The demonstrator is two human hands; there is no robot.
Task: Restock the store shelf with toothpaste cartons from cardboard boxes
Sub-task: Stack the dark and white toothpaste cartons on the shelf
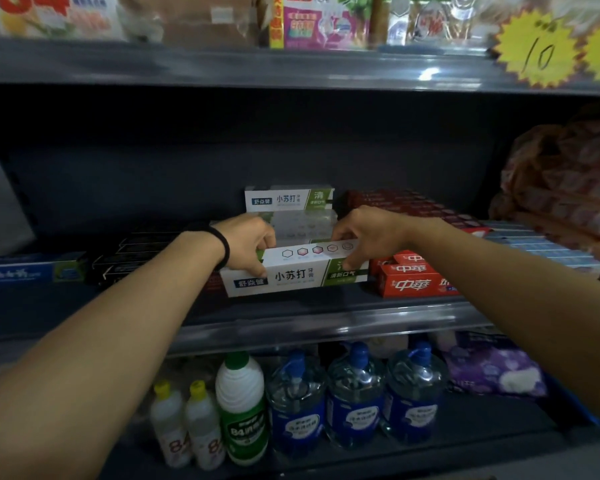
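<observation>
Both hands (248, 242) (368, 233) grip white carton (291, 271) ends (shelf front).

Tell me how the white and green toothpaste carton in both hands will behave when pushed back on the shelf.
The white and green carton looks stiff: both hands' fingers pinch it without denting. Flat-sided, it should slide, not roll. Lying on its long side, it probably won't tip.

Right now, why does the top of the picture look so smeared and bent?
Head view: the wide lens bows the upper shelf edge, which carries a glare spot; packages above it are blurred, while the white toothpaste carton between both hands stays sharp, with dark shadow behind.
</observation>
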